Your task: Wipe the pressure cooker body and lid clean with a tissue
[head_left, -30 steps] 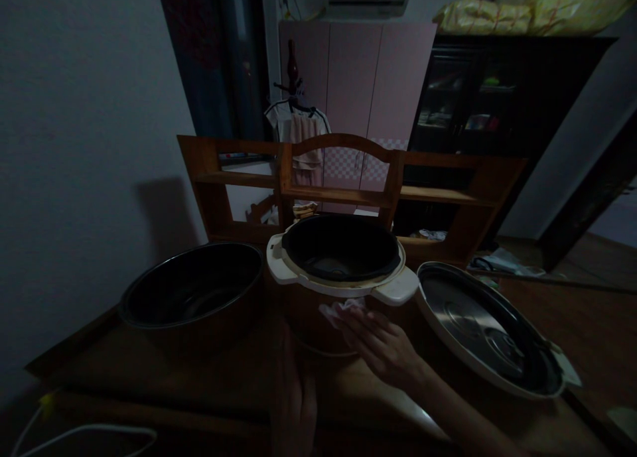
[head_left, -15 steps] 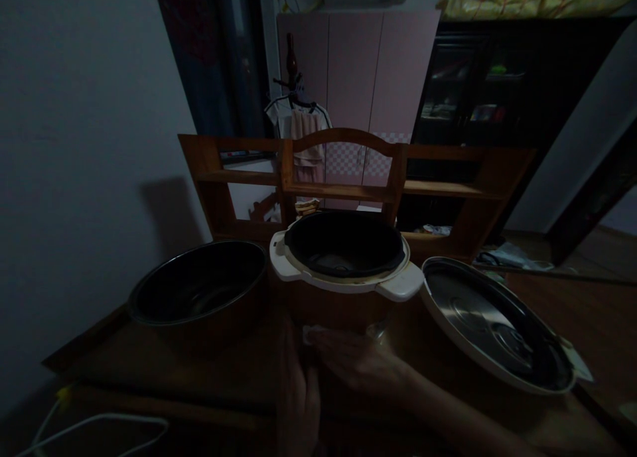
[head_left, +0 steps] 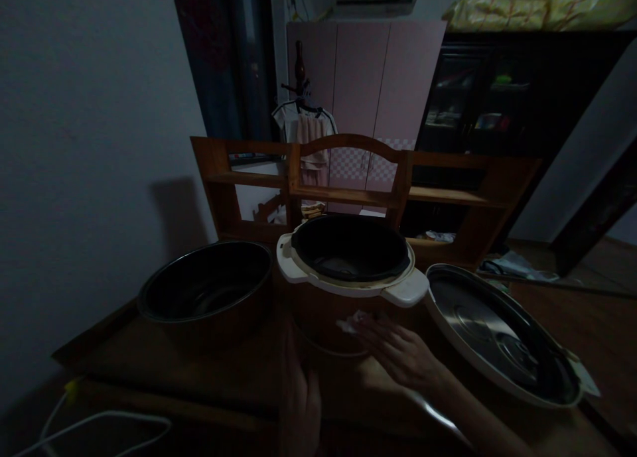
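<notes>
In front of me stands an electric cooker [head_left: 318,314] with a dark body, a white rim and side handles, its top uncovered and its inside black. My right hand [head_left: 403,357] presses a crumpled white tissue or cloth [head_left: 352,322] against the cooker's front wall, below the rim. Fingers stretched and close together, my left hand [head_left: 300,404] is held on edge near the lower left of the cooker; it holds nothing that I can see, and dim light hides whether it touches the body. A black inner pot [head_left: 239,314] sits to the left. The detached lid [head_left: 492,337] lies underside-up at the right.
All these stand on a wooden desk [head_left: 124,364] with a low shelf unit [head_left: 348,193] along its back. A white cord [head_left: 119,414] loops at the lower left. The wall [head_left: 99,178] borders the left side. The room is dim.
My right hand has moved up and to the right with the white tissue or cloth, from the cooker's base onto its front wall. My left hand stays nearly still. The view has shifted slightly.
</notes>
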The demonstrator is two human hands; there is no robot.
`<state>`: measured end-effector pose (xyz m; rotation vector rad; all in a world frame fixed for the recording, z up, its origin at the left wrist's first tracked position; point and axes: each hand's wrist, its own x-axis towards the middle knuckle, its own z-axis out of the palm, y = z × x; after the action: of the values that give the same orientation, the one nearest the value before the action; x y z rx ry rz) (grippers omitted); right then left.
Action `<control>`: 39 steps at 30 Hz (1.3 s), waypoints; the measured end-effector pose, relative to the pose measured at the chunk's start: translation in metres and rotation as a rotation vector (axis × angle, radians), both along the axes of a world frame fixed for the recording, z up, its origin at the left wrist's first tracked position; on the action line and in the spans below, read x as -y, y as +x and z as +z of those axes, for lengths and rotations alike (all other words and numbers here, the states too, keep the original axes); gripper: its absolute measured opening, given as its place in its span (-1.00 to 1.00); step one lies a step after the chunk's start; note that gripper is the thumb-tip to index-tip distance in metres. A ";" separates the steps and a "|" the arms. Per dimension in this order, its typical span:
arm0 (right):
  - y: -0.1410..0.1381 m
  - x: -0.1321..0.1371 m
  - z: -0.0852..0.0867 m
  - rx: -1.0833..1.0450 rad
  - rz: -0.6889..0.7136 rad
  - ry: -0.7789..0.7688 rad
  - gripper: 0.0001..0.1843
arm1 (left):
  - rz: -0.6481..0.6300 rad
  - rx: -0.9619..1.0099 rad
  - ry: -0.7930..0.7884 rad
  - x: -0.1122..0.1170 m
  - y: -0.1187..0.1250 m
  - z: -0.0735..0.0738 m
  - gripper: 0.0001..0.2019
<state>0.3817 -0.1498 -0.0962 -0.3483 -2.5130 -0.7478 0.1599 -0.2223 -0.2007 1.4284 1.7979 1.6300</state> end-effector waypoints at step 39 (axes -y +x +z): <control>0.017 0.045 -0.040 -0.580 -0.210 -0.439 -0.37 | 0.097 -0.098 0.008 -0.036 0.016 0.015 0.10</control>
<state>0.3986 -0.1949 -0.1362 -0.8550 -2.0720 -0.1157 0.1763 -0.1860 -0.1857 1.4694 1.9453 1.6423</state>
